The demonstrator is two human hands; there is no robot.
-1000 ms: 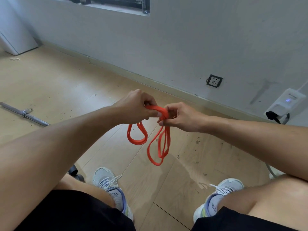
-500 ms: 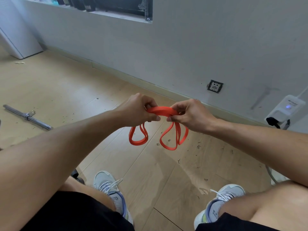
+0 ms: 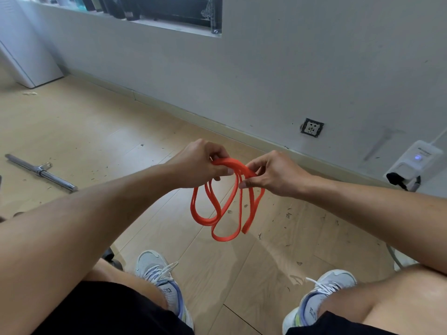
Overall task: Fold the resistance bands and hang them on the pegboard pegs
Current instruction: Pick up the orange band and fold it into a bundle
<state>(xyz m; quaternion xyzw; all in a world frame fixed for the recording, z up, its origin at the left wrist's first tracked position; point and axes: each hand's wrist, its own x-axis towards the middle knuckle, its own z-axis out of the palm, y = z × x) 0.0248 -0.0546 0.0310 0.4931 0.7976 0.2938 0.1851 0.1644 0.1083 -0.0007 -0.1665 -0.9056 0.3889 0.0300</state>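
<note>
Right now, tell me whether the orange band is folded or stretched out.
Folded, slack: the orange band hangs in several loops, gathered at the top between the left hand and right hand.

The resistance band (image 3: pixel 227 201) looks like matt rubber; the floor (image 3: pixel 96 131) is pale wood, the bar (image 3: pixel 41 172) shiny metal.

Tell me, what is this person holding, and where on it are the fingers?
An orange resistance band. Both the left hand and right hand grip its gathered top with curled fingers; its loops hang free below.
</note>
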